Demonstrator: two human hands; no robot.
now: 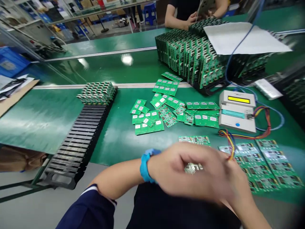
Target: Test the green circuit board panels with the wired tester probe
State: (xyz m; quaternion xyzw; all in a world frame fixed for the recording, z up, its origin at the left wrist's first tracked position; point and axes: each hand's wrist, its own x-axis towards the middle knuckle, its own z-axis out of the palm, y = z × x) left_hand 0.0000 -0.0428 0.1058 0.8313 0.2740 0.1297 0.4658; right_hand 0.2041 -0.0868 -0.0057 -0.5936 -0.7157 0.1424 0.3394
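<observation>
Left hand (190,171) overlaps right hand (235,181) | panels (281,166) near table (119,140) edge | rack (76,136) apart

The left grip (190,171), blurred, overlaps the right grip (234,178) near coloured wires (231,144) and circuit boards (274,156)

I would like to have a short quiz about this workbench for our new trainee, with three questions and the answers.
1. True or false: the blue wristband is worn on the right wrist.
2. Choose one: the display on the white device is A) red, B) yellow, C) blue.
3. Fill in: the coloured wires lead from the device's side to the ____ hand.

Key:
1. False; the blue wristband is next to the left hand.
2. B.
3. Right.
</observation>
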